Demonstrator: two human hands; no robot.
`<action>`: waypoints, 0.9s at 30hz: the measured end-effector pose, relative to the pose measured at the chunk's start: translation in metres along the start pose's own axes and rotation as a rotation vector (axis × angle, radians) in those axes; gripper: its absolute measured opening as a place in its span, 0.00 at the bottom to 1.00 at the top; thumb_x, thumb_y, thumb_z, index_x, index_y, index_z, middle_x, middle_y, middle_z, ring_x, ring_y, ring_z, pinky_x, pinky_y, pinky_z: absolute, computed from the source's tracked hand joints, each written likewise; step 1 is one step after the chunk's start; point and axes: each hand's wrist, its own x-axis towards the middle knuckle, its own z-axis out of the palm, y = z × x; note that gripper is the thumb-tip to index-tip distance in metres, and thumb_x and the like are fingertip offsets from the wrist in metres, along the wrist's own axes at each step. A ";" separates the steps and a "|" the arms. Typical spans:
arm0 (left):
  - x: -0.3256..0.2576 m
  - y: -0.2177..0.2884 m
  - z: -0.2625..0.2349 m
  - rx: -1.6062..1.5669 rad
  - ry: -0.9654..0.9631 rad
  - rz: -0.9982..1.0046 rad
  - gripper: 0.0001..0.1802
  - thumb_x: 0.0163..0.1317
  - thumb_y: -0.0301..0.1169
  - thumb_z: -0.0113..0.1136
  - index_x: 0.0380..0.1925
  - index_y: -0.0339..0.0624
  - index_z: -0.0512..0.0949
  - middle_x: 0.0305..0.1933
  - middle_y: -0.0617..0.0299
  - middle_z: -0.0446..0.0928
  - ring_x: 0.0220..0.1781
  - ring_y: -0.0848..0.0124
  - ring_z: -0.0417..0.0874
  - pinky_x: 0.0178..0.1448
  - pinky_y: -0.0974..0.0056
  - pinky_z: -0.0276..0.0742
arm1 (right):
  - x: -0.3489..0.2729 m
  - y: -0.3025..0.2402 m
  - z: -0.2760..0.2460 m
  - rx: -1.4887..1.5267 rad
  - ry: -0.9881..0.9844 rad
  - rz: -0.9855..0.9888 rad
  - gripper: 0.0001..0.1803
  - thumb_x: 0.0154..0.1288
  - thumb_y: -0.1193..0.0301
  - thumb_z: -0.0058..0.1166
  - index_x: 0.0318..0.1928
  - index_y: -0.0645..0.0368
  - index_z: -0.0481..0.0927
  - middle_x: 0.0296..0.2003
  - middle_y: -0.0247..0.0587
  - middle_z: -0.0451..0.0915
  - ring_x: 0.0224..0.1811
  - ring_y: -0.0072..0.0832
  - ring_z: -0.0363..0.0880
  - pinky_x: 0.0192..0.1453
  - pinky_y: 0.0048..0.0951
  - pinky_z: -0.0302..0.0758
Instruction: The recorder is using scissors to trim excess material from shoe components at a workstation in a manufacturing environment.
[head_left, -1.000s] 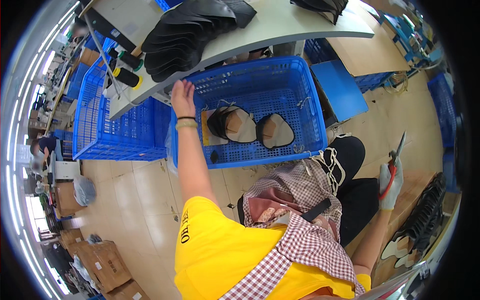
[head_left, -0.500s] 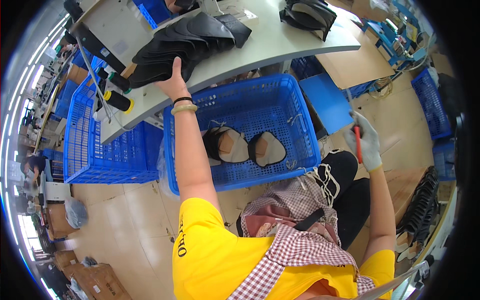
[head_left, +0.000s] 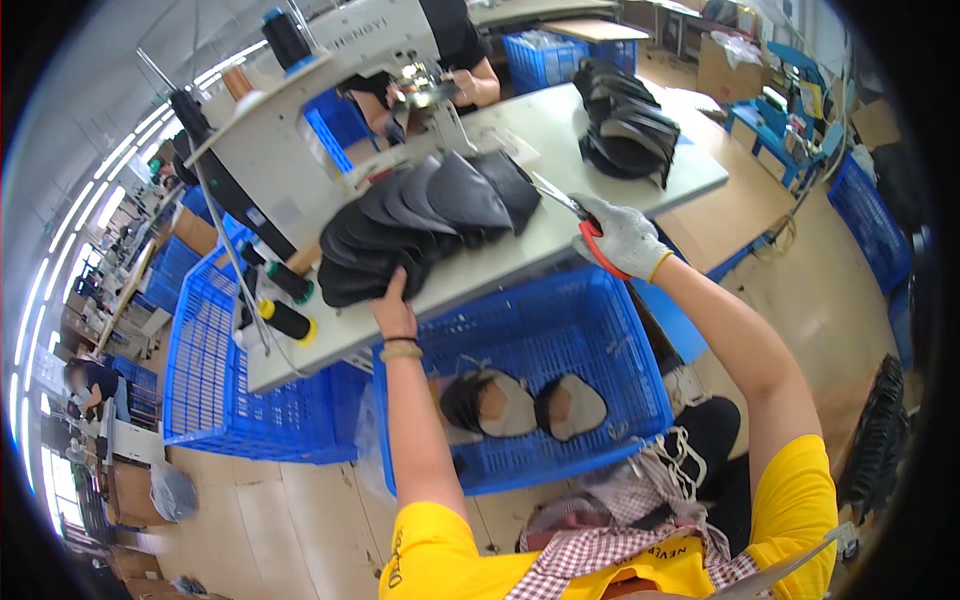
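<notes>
A row of overlapping black shoe uppers (head_left: 420,215) lies along the near side of the white worktable (head_left: 360,335). My bare left hand (head_left: 395,308) is closed on the near end of the row, thumb on top and the other fingers hidden beneath. Over the table's front edge, my right hand (head_left: 628,240), in a pale work glove, grips red-handled scissors (head_left: 600,255). Their blades point up and left, close to the right end of the row. Under the table edge, a blue crate (head_left: 655,400) holds a few black-and-beige uppers (head_left: 573,407).
Behind the row stands a white sewing machine (head_left: 250,150), with another person's hands (head_left: 465,88) at its needle area. Dark thread cones (head_left: 288,320) lie at the table's left end. A second pile of black uppers (head_left: 625,125) sits farther right. Another blue crate (head_left: 215,400) is at left.
My right hand has swung left and up with the scissors, from beside the crate to over the table edge. My left hand stays on the row. The view has shifted upward.
</notes>
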 end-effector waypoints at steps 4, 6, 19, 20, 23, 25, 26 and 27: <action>-0.007 0.000 0.007 0.240 -0.081 0.053 0.23 0.52 0.23 0.68 0.49 0.30 0.75 0.50 0.59 0.78 0.51 0.70 0.76 0.60 0.67 0.67 | 0.060 0.004 0.018 0.100 0.212 0.046 0.34 0.50 0.56 0.59 0.59 0.51 0.71 0.35 0.52 0.80 0.40 0.48 0.80 0.47 0.41 0.75; -0.003 -0.003 -0.006 0.344 -0.116 0.075 0.24 0.51 0.21 0.67 0.50 0.31 0.73 0.52 0.59 0.77 0.52 0.69 0.76 0.62 0.66 0.65 | 0.088 -0.003 0.025 0.129 0.197 0.071 0.34 0.51 0.54 0.58 0.59 0.51 0.71 0.38 0.54 0.80 0.43 0.50 0.79 0.49 0.41 0.74; -0.029 0.005 -0.037 0.635 -0.407 0.106 0.24 0.54 0.33 0.69 0.49 0.32 0.77 0.56 0.57 0.77 0.57 0.68 0.74 0.65 0.63 0.62 | 0.051 -0.057 0.078 0.653 0.095 0.169 0.33 0.46 0.53 0.63 0.53 0.55 0.75 0.39 0.46 0.80 0.44 0.38 0.79 0.52 0.31 0.73; -0.043 0.002 -0.035 0.579 -0.408 0.133 0.26 0.53 0.33 0.70 0.51 0.33 0.76 0.56 0.58 0.77 0.58 0.67 0.74 0.66 0.63 0.61 | 0.049 -0.056 0.076 0.654 0.107 0.176 0.33 0.46 0.53 0.63 0.53 0.54 0.75 0.39 0.45 0.81 0.43 0.37 0.80 0.51 0.32 0.74; -0.102 0.012 -0.032 0.846 -0.466 0.139 0.27 0.54 0.25 0.67 0.55 0.34 0.72 0.59 0.57 0.74 0.60 0.65 0.72 0.68 0.64 0.59 | 0.023 -0.037 0.075 0.626 0.145 0.215 0.32 0.47 0.54 0.63 0.52 0.55 0.76 0.36 0.40 0.81 0.41 0.31 0.80 0.49 0.30 0.74; -0.138 0.016 -0.076 1.129 -0.436 0.463 0.28 0.55 0.27 0.66 0.57 0.35 0.71 0.61 0.57 0.72 0.61 0.64 0.72 0.68 0.64 0.59 | 0.006 -0.044 0.087 0.880 0.134 0.180 0.30 0.50 0.57 0.62 0.52 0.58 0.75 0.36 0.38 0.81 0.40 0.25 0.79 0.47 0.27 0.74; -0.157 0.019 -0.098 1.358 -0.432 0.870 0.29 0.57 0.30 0.65 0.59 0.37 0.69 0.64 0.56 0.70 0.62 0.64 0.71 0.69 0.64 0.60 | -0.009 -0.054 0.097 0.971 0.161 0.217 0.29 0.52 0.59 0.61 0.53 0.60 0.75 0.36 0.37 0.81 0.40 0.23 0.78 0.47 0.25 0.74; -0.173 0.024 -0.098 1.365 -0.453 0.838 0.29 0.57 0.30 0.65 0.59 0.37 0.69 0.64 0.56 0.70 0.62 0.64 0.71 0.69 0.64 0.60 | -0.015 -0.052 0.099 1.047 0.220 0.244 0.28 0.53 0.60 0.60 0.53 0.61 0.74 0.36 0.36 0.80 0.40 0.21 0.78 0.47 0.24 0.74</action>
